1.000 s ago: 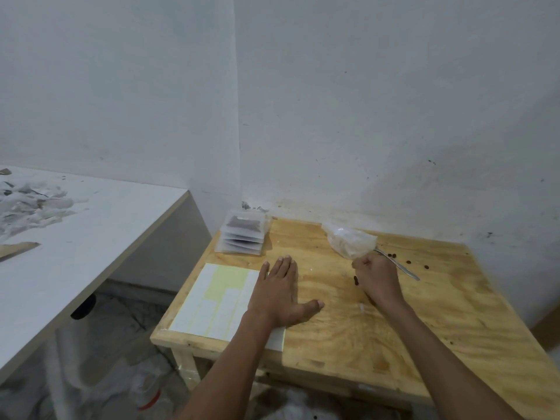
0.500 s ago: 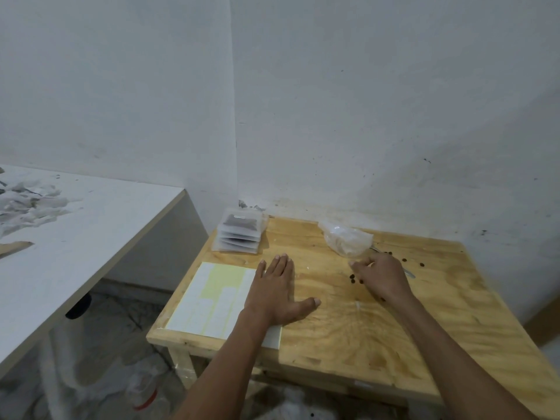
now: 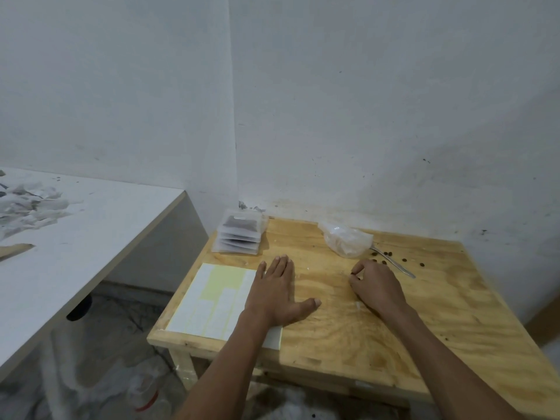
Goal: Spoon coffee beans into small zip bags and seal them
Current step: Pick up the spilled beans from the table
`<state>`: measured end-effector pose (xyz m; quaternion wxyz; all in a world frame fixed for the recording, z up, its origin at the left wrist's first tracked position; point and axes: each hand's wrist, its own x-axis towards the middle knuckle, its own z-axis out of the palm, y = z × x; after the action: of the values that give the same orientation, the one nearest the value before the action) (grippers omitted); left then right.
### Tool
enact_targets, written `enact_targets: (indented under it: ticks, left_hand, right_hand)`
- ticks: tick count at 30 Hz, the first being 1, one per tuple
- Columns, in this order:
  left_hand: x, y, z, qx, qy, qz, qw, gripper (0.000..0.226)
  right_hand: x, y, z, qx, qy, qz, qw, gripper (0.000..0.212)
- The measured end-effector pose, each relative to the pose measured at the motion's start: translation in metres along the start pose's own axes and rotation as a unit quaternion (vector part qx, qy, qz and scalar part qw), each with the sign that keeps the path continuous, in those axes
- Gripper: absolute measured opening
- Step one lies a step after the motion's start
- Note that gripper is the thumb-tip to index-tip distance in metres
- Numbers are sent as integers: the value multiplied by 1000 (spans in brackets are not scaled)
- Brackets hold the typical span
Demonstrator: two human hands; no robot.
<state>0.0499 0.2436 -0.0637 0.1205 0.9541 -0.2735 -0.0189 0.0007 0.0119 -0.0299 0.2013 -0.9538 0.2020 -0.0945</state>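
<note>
Plywood, pale and knotty, tops the small table (image 3: 348, 328) we work at, and we take the clear plastic bag (image 3: 345, 239) near its far edge as our landmark. Nearer to us than that bag, our right hand (image 3: 377, 286) rests on the wood with its fingers curled under; its fingertips (image 3: 354, 272) seem to pinch or gather a loose coffee bean or two, though we cannot tell for certain that anything is held. Our guess is that we are collecting spilled beans so they are not wasted. More loose beans (image 3: 388, 253) lie scattered just right of the bag, around the metal spoon (image 3: 394, 263), which lies flat with its bowl end touching or tucked under the bag, handy for the next scoop. Well to the left of the bag, in the table's far corner, sits the stack of filled zip bags (image 3: 241, 237), dark contents showing through the top one; they appear sealed and set aside out of the working space. Left of the bag and nearer to us, our left hand (image 3: 278, 295) lies flat with fingers straight and spread, grasping nothing, its heel on the edge of a white and yellow sticker sheet (image 3: 218, 295), probably steadying us. We can read no writing on the sheet, the bags or anything else.
</note>
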Motion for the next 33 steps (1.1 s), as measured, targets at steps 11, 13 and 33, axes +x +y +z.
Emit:
enact_targets:
  ticks: [11, 13, 33]
  left_hand:
    - [-1, 1, -1, -4, 4, 1, 1000, 117]
    - [-1, 0, 0, -7, 5, 2, 1000, 117]
    - [0, -1, 1, -10, 6, 0, 1000, 120]
  right_hand:
    - [17, 6, -17, 573, -71, 248, 777, 21]
    - [17, 7, -19, 570, -84, 251, 778, 21]
    - [2, 13, -8, 130, 24, 16, 991, 17]
